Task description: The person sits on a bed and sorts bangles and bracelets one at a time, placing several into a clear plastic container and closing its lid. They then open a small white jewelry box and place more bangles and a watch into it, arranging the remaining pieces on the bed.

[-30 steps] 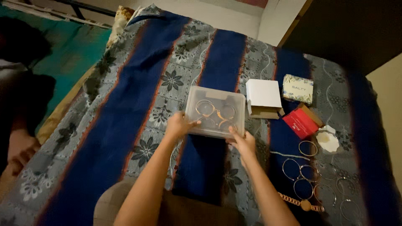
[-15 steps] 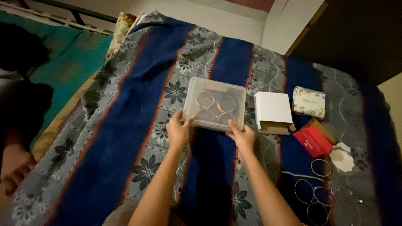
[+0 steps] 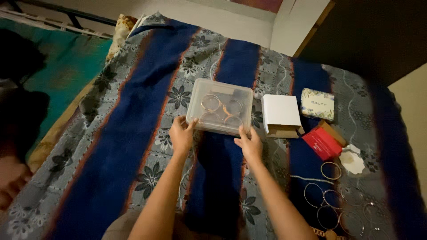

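Both hands rest at the near edge of a clear plastic box [image 3: 220,106] that sits on the blue-and-grey floral bedspread [image 3: 133,133]. The left hand [image 3: 181,134] has its fingers curled loosely with the thumb up against the box's near left corner; the right hand [image 3: 249,144] is half open, its fingertips touching the near right corner. Whether either one truly grips the box or only steadies it is hard to tell in this dim light. Inside the box lie several bangles [image 3: 221,109], seen through the lid. Just right of the right hand stands a white box [image 3: 280,111], and beyond it a small patterned box [image 3: 317,103]. A red box [image 3: 322,142] lies further right and nearer, with a white paper piece [image 3: 352,161] beside it. Loose bangles [image 3: 331,195] are spread on the cloth right of the right forearm.
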